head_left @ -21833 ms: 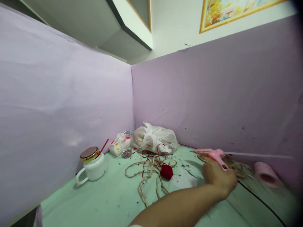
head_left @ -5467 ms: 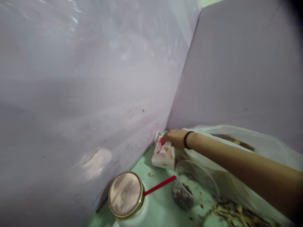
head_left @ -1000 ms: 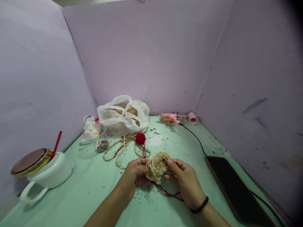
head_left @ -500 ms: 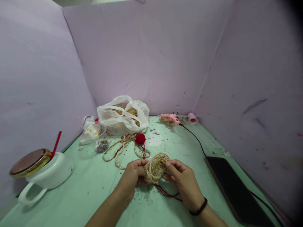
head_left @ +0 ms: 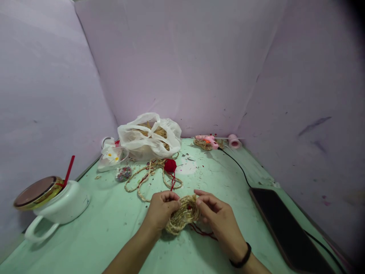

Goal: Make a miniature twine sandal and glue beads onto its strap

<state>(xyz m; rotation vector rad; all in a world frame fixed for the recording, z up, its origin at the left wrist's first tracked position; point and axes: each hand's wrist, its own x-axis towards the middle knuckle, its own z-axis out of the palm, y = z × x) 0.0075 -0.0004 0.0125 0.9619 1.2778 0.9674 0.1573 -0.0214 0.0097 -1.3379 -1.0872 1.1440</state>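
Observation:
Between my hands is a small round basket-like piece of braided straw cord (head_left: 182, 217), tilted so its hollow side shows. My left hand (head_left: 160, 211) grips its left rim between thumb and fingers. At the upper right rim my right hand (head_left: 218, 215) pinches the edge with thumb and index finger, and the other fingers stand loosely out. Red yarn (head_left: 203, 232) runs out beneath the piece to the right. Behind it lie loops of braided cord (head_left: 142, 182) and a red yarn ball (head_left: 170, 166).
A white plastic bag (head_left: 149, 140) holding straw stands at the back. A pink glue gun (head_left: 209, 141) and a pink spool (head_left: 234, 141) lie back right. A dark phone-like slab (head_left: 282, 224) is at right. A white pot (head_left: 64, 203) with a round mirror-like lid (head_left: 38, 192) stands left.
The braided piece has come lower and slightly left, turning so its opening faces more to the right. My right hand's grip has shifted along the rim. The whole view has shifted slightly.

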